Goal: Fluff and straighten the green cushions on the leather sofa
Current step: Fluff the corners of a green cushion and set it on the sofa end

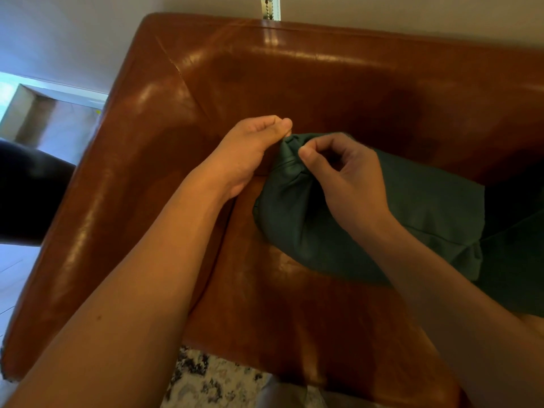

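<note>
The brown leather sofa fills most of the view, its left armrest beside a black object on the pale floor. A green cushion lies on the seat to the right, against the backrest, with a 2nd green cushion just beside it at the frame edge. Both hands meet at the first cushion's upper left corner: the right hand pinches the bunched fabric between thumb and curled fingers, and the left hand pinches the corner's tip with closed fingertips. A patterned rug shows below the sofa front.
</note>
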`<state>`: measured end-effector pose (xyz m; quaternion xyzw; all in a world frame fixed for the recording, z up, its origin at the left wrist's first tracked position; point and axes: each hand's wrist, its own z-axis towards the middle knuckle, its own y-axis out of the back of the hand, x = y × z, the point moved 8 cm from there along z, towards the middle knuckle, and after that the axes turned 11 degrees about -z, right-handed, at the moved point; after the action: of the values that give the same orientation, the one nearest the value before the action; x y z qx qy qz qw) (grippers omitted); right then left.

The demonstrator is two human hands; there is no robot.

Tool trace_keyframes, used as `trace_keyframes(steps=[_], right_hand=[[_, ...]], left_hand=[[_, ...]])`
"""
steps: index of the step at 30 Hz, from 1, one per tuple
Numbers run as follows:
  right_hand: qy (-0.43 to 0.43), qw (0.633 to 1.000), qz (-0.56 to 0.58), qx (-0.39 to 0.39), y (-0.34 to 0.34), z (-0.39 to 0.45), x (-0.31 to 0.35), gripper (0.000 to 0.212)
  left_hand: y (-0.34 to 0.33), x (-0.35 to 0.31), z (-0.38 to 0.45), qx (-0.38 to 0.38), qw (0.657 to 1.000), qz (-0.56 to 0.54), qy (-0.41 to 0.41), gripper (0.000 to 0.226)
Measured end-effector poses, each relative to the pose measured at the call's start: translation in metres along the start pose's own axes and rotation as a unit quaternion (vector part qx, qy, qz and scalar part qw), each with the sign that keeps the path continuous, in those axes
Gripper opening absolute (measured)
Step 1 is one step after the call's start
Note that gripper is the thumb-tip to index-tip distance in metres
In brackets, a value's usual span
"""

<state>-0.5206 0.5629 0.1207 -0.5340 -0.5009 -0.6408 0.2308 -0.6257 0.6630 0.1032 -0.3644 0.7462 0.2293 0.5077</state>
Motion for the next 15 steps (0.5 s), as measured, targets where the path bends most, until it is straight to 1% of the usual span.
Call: trace_keyframes(steps=[3, 6, 8, 10, 12, 15], right_hand=[[0.009, 1.000, -0.020, -0.009, 0.004, 0.002, 0.003, 0.007], [0.036, 0.997, -0.065, -0.029, 0.011, 0.004, 0.009, 0.008], [0.062, 0.993, -0.092, -0.042, 0.012, 0.001, 0.015, 0.006], [0.086, 0.988, -0.111, -0.055, 0.013, -0.003, 0.021, 0.006], [0.109, 0.983, -0.126, -0.073, 0.014, -0.007, 0.025, 0.008], [0.130, 0.976, -0.138, -0.104, 0.017, -0.011, 0.031, 0.010]], left_hand=[[0.003, -0.007, -0.001, 0.008, 0.999, 0.030, -0.015, 0.030], [0.000, -0.016, -0.001, 0.051, 0.994, 0.091, -0.024, 0.022], [-0.002, -0.021, 0.000, 0.060, 0.991, 0.113, -0.030, 0.018], [-0.004, -0.021, 0.001, 0.060, 0.994, 0.089, -0.025, 0.017], [-0.006, -0.017, 0.000, 0.053, 0.997, 0.047, -0.010, 0.022], [-0.010, -0.006, 0.000, 0.035, 0.999, -0.025, 0.028, 0.027]])
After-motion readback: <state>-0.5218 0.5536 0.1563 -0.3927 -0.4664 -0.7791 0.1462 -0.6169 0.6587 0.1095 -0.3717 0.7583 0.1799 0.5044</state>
